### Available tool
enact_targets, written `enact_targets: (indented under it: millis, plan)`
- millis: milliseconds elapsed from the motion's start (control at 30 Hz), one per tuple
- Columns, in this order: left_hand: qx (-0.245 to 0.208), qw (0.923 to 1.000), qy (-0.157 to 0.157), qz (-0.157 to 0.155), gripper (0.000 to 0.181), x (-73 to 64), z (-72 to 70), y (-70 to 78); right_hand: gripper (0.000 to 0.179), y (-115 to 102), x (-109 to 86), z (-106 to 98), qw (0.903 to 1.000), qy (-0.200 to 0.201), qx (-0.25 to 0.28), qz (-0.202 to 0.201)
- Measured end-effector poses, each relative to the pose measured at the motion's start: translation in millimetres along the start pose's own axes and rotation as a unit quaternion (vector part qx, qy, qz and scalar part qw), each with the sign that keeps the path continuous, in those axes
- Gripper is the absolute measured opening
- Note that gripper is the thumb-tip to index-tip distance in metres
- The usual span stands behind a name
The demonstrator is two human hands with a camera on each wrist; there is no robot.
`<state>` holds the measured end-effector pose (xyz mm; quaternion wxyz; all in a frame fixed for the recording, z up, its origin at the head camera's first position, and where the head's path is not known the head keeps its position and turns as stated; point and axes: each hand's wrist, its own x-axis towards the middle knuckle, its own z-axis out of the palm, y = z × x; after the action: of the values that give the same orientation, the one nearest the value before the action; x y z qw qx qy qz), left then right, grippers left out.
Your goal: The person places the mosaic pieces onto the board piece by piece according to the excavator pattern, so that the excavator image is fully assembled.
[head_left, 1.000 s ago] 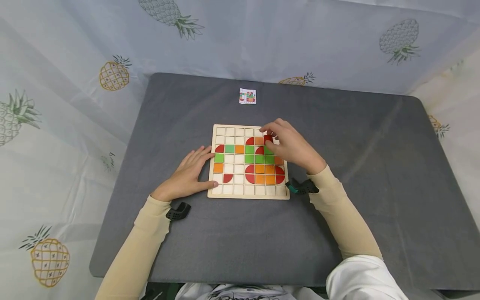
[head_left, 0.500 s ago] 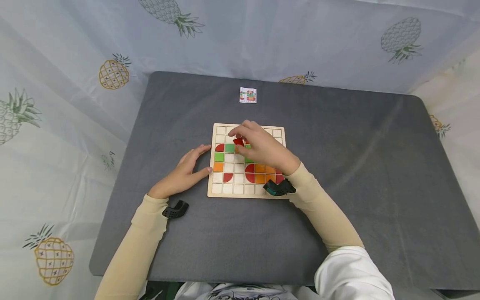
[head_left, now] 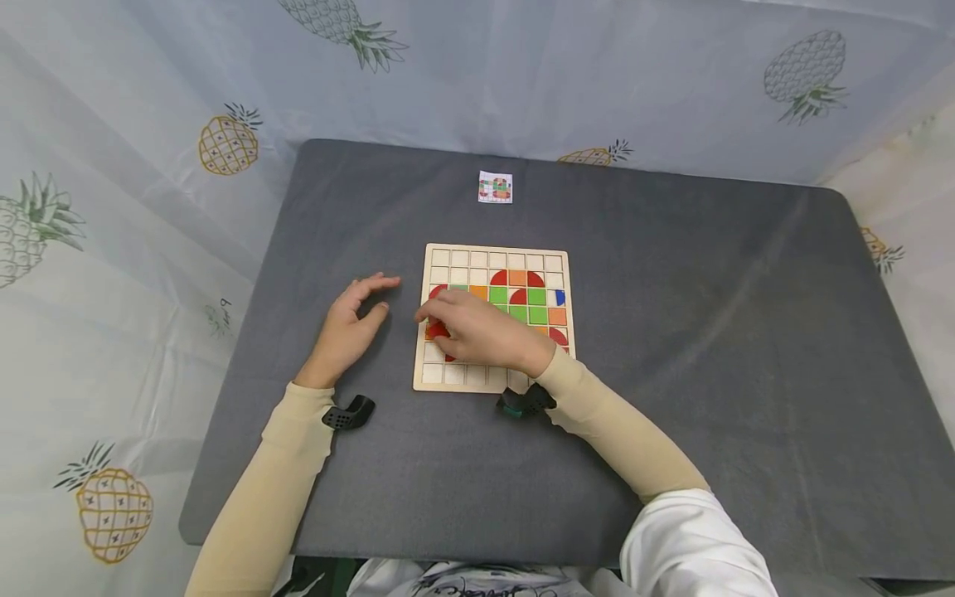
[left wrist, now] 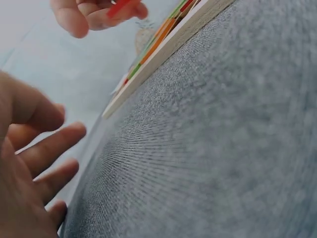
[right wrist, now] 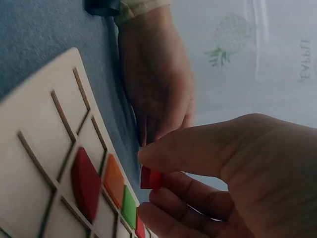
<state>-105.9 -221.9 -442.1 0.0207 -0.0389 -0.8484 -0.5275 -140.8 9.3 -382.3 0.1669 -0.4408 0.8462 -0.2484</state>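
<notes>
A wooden grid board (head_left: 453, 372) lies mid-table with red quarter-round tiles and green and orange square tiles in some cells. Over its left side my right hand (head_left: 481, 332) pinches a red tile (right wrist: 151, 177) between thumb and fingers. Two shades of red show there; whether it is one tile or more I cannot tell. My left hand (head_left: 345, 327) is off the board to its left, touching nothing, its fingers spread and slightly bent. Part of the board's left columns is hidden under my right hand.
A small printed card (head_left: 496, 187) with a coloured grid pattern lies behind the board. One tile at the board's right edge is partly blue (head_left: 560, 297). A grey cloth (head_left: 709, 332) covers the table, and a pineapple-patterned curtain (head_left: 462, 75) hangs around it.
My right hand has moved from the board's upper right to its left side, holding a red tile. The left hand has drawn back leftward off the board's edge.
</notes>
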Motion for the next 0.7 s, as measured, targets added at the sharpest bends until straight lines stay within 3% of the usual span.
enact_targets:
  millis: [67,167,267,433,700]
  plan:
    - [0.047,0.9982,-0.034,0.014,0.037,-0.2,0.2,-0.1,0.032,-1.3,0.0,3.8,0.9999,-0.009,-0.007,-0.007]
    - [0.123,0.9885,-0.077,0.044,0.038,-1.3,0.6,0.2,0.033,-2.3,0.0,8.8,0.9996,-0.023,-0.013,0.001]
    - [0.169,0.9790,-0.099,0.058,0.040,-2.0,1.3,1.0,0.034,-3.0,0.3,13.1,0.9992,-0.033,-0.016,0.015]
    - [0.190,0.9745,-0.102,0.060,0.041,-2.4,1.9,1.5,0.032,-3.9,0.5,19.1,0.9991,-0.022,-0.030,0.019]
    - [0.190,0.9742,-0.105,0.061,0.040,-2.3,2.6,-0.8,0.030,-4.4,0.9,27.5,0.9980,0.000,-0.061,0.018]
